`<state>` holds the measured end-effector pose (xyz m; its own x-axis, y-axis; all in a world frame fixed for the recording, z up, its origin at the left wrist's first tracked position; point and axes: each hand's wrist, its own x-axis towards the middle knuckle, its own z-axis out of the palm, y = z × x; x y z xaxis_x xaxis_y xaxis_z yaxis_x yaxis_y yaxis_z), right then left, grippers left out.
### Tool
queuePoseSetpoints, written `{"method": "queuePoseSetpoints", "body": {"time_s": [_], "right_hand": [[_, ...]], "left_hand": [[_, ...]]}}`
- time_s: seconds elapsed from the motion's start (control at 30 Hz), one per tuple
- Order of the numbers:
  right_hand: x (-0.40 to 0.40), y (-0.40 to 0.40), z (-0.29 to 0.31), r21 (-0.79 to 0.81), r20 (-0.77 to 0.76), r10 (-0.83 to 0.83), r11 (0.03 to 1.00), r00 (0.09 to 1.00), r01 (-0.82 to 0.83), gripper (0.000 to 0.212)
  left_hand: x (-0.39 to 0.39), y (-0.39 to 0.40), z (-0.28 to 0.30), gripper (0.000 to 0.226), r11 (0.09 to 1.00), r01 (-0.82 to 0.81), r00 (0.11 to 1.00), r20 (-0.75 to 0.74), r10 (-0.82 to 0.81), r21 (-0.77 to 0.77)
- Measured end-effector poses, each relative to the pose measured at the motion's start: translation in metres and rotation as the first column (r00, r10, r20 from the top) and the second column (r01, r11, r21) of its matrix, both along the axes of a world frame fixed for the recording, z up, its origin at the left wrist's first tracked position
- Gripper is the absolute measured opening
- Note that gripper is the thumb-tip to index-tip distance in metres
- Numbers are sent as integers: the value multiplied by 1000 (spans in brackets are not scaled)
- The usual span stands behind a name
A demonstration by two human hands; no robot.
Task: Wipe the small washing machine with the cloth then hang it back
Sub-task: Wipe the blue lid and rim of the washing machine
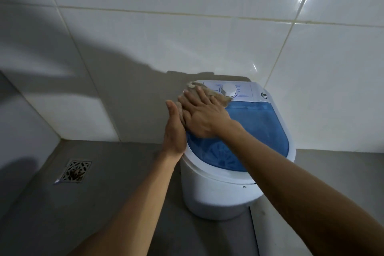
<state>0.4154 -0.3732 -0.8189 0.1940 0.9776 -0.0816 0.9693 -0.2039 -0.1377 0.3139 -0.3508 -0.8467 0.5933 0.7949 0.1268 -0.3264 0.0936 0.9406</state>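
Observation:
A small white washing machine (218, 193) with a translucent blue lid (259, 131) stands on the grey floor against the tiled wall. Its white control panel has a round dial (228, 90). A beige cloth (220, 98) lies on the machine's top left, at the panel's edge. My right hand (202, 116) presses flat on the cloth, fingers spread, covering most of it. My left hand (174, 131) rests edge-on against the machine's left side, fingers straight and together, holding nothing.
White wall tiles (187, 43) rise behind the machine. A square metal floor drain (74, 171) sits in the grey floor at the left. A side wall (20, 131) closes the left corner. A dark seam (254, 230) runs in the floor in front of the machine.

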Motion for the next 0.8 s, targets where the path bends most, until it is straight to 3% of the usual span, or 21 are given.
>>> {"method": "queuePoseSetpoints", "body": {"time_s": [0.1, 0.2, 0.23, 0.37, 0.5, 0.8], "right_hand": [[-27, -66, -1, 50, 10, 81, 995, 997, -82, 61], [-44, -125, -3, 46, 33, 149, 988, 988, -150, 65], [-44, -133, -4, 36, 25, 155, 987, 988, -156, 64], [-25, -100, 1, 30, 36, 159, 987, 987, -160, 58], [1, -27, 4, 7, 67, 105, 994, 992, -106, 57], [44, 65, 19, -32, 183, -62, 997, 981, 69, 61]], "left_hand": [[-1, -2, 3, 80, 989, -42, 998, 31, 47, -140], [-3, 0, -1, 92, 985, -63, 998, -41, 57, -161], [-4, -2, 2, 86, 982, -67, 998, -32, 62, -175], [-6, -10, 13, 76, 981, 7, 997, 80, 8, -195], [-3, -8, 9, 68, 987, -73, 995, 62, 83, -141], [-1, 7, -19, 94, 989, -147, 918, -367, 149, 34]]}}
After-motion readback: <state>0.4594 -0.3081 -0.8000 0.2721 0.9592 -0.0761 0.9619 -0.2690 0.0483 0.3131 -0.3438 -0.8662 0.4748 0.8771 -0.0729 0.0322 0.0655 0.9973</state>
